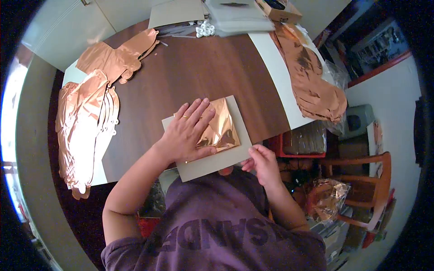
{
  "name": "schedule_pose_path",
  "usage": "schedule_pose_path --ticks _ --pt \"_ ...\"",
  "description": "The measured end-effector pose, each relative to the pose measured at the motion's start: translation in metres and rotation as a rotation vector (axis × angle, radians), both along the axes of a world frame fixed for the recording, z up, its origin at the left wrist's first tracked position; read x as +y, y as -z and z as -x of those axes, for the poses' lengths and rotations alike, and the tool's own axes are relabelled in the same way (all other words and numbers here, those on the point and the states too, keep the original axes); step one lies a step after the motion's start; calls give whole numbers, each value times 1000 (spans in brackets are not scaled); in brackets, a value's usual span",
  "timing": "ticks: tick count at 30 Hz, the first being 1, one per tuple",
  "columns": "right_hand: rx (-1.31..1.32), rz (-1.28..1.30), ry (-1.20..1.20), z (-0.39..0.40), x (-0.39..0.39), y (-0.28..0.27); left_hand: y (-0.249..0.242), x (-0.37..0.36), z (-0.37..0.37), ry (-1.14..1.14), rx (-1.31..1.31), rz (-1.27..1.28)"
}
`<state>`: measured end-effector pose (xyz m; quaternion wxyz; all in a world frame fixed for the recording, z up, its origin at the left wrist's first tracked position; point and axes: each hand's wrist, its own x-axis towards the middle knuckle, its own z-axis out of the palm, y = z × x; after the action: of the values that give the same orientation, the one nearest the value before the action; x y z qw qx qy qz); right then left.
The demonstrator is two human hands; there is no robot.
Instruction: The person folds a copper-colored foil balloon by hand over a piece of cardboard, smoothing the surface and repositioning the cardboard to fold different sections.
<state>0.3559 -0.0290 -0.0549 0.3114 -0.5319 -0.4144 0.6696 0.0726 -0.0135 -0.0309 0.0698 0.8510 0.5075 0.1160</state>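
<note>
Near the table's front edge lies a grey cardboard sheet [242, 131], turned at a slant and reaching a little past the edge. On it rests a folded piece of shiny copper-coloured foil [221, 125]. My left hand [189, 131] lies flat over the left part of the foil, fingers spread and pointing away from me, a ring on one finger. At the sheet's lower right corner, my right hand [261, 163] pinches the cardboard between thumb and fingers. The part of the foil beneath my left hand is hidden.
Copper foil shapes lie in piles on the table [181, 67], at the left [83, 117] and right [312, 81]. Toward the back are white rings [205, 30], clear plastic sleeves [235, 18] and cardboard [175, 13]. A wooden chair [382, 180] stands at the right.
</note>
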Motion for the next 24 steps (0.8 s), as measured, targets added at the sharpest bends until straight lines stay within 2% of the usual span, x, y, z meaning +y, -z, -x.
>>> schedule_pose_path --ticks 2,5,8,13,17,24 --pt "-192 -185 -22 2 -2 -3 3 -1 0 2 -24 -36" --pt "-29 9 -46 0 6 -14 3 -1 0 -2 -43 -35" --pt "9 199 -124 4 6 -20 1 -4 0 2 -61 -24" --pt "65 125 -82 2 -10 -16 -4 -13 0 32 -106 36" --pt "60 83 -50 1 -20 -33 -10 -20 -1 43 -123 28" --pt "73 166 -43 1 -25 -17 -10 -27 -3 57 -94 33"
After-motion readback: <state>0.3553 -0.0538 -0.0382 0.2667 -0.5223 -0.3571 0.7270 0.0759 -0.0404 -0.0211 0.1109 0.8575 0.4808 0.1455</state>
